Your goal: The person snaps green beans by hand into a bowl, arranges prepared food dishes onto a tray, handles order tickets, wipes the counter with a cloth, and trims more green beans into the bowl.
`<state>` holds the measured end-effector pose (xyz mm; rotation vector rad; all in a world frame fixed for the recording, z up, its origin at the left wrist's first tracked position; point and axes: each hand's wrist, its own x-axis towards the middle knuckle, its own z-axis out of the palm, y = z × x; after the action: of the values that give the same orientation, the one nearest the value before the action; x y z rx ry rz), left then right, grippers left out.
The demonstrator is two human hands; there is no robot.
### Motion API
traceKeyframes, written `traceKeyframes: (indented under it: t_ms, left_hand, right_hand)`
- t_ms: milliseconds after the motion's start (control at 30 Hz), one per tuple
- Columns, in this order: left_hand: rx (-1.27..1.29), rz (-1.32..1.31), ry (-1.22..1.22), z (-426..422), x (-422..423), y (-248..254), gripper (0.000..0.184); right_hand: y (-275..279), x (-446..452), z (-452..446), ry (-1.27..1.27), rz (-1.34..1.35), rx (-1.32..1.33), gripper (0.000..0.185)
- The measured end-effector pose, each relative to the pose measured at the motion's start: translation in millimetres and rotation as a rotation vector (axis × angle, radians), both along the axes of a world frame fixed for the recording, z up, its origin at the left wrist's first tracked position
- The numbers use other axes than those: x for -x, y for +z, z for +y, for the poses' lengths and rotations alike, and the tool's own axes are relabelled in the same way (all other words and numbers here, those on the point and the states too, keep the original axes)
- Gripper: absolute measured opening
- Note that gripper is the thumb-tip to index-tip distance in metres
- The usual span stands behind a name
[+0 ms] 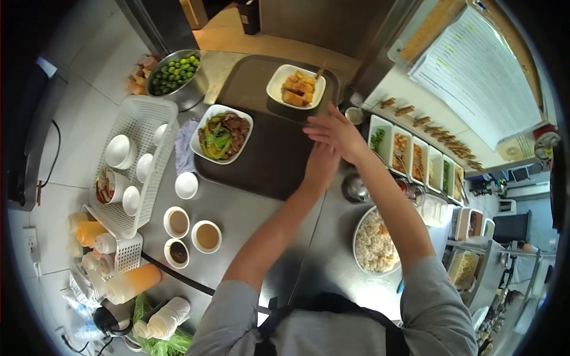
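My right hand [337, 132] is over the right edge of a dark brown tray [267, 148], fingers stretched out and slightly apart, holding nothing visible. My left hand [323, 163] is just below it, touching or overlapping it; its fingers are mostly hidden by the right hand. Beyond my hands, on the tray's far part, stands a white square bowl [271, 89] of golden fried pieces [298, 86]. At the tray's left edge is a white square dish [243, 148] holding sliced brown meat and green vegetables [218, 139].
Three sauce cups [208, 237] and a small white cup [186, 186] stand on the steel counter. Left are a white basket [154, 113] with bowls, a pot [196, 89] of green limes and sauce bottles [133, 283]. Right are a rice bowl [375, 243] and topping containers [415, 160].
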<state>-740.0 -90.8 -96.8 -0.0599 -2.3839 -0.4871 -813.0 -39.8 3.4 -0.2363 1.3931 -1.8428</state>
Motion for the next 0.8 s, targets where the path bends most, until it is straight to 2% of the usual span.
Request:
traceKeyframes:
  t_ms: [67, 100, 133, 167, 200, 300, 367, 400, 467, 533, 667, 700, 800]
  left_hand:
    - [-0.169, -0.047, -0.139, -6.5, 10.8, 7.7, 0.031]
    - [-0.249, -0.073, -0.205, -10.1, 11.6, 10.4, 0.033]
    - [-0.231, -0.09, -0.225, -12.0, 10.3, 11.6, 0.033]
    - [-0.209, -0.109, -0.245, -13.6, 7.5, 12.7, 0.033]
    - [-0.181, -0.125, -0.269, -13.7, 5.0, 14.5, 0.033]
    - [-0.145, -0.173, -0.32, -2.1, -14.8, 23.3, 0.032]
    - [-0.075, -0.192, -0.342, 4.5, -20.1, 25.5, 0.032]
    - [-0.012, -0.196, -0.342, 6.2, -21.8, 16.8, 0.032]
    - [0.024, -0.234, -0.333, 11.2, -30.8, 13.5, 0.032]
    - [-0.013, -0.279, -0.322, 9.8, -27.2, 23.9, 0.033]
    - [-0.206, -0.141, -0.206, 17.5, -62.1, 67.2, 0.034]
    - [-0.257, -0.144, -0.144, 20.1, -81.5, 72.7, 0.035]
    - [-0.356, -0.111, -0.002, 20.7, -146.5, 75.7, 0.034]
  right_hand:
    - [38.0, -28.9, 71.1, 0.1, 0.345, -0.105, 0.045]
    - [66.5, -43.8, 105.4, 0.11, 0.443, -0.251, 0.032]
    - [76.7, -52.4, 146.1, 0.06, 0.531, -0.473, 0.027]
    - [92.1, -67.5, 178.4, -0.08, 0.456, -0.696, 0.03]
    - [85.2, -75.5, 214.0, -0.17, 0.569, -0.618, 0.032]
    - [33.6, -105.8, 326.9, -0.277, 0.287, -0.696, 0.028]
    - [7.5, -137.8, 361.7, -0.135, 0.094, -0.896, 0.043]
    - [4.3, -155.5, 363.2, -0.073, -0.065, -0.887, 0.055]
    - [-17.5, -183.6, 366.8, -0.132, -0.392, -0.506, 0.06]
    - [-30.4, -203.1, 359.5, -0.12, -0.459, -0.359, 0.058]
    - [-68.4, -213.2, 355.4, -0.28, -0.408, -0.204, 0.05]
    - [-77.2, -215.6, 357.2, -0.267, -0.301, -0.207, 0.045]
    - [-84.8, -228.6, 352.5, -0.295, -0.286, -0.156, 0.043]
